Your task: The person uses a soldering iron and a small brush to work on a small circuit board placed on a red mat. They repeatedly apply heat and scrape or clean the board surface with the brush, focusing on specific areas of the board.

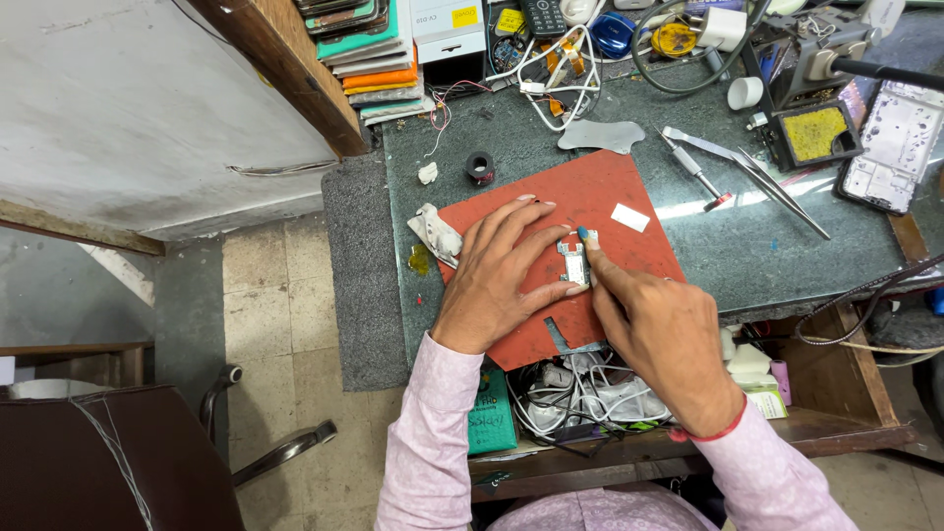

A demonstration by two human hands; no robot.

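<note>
A small silver metal part (573, 264) lies on a red mat (600, 192) on the dark green bench top. My left hand (497, 275) lies flat on the mat, fingers spread, its fingertips touching the part's left side. My right hand (654, 334) reaches in from the lower right, with its forefinger tip pressing on the part's upper right corner. A white rectangular scrap (630, 217) rests on the mat to the right of the part. Both wrists wear pale pink sleeves.
Tweezers (747, 172) and a small screwdriver (696, 175) lie right of the mat. A soldering stand with a yellow sponge (814, 133), a phone frame (893, 147), cables (560, 69), a black tape roll (480, 165) and stacked boxes (379, 59) crowd the back. An open drawer (590, 398) holds wires.
</note>
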